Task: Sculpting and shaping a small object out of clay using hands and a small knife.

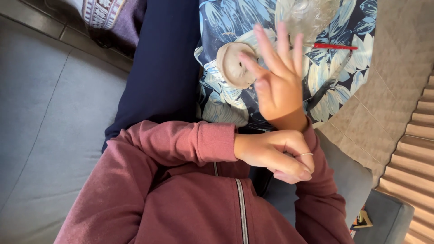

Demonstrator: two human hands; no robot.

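My right hand [276, 77] is raised with its fingers spread and holds nothing. It hovers over a blue floral cloth [226, 22]. My left hand [275, 156], with a thin ring on one finger, reaches across my body and is closed around the maroon cuff [312, 140] at my right wrist. A pale round clay disc [231, 63] lies on the cloth just left of the raised fingers. A thin red tool [335, 46] and a dark slim stick [329, 79] lie on the cloth to the right of the hand.
I sit on a grey sofa [49, 117] in a maroon zip jacket and navy trousers [160, 68]. A clear crumpled plastic item [312, 16] rests at the cloth's far edge. A patterned cushion [108, 16] lies top left. Tiled floor [393, 54] and ribbed steps [418, 149] are on the right.
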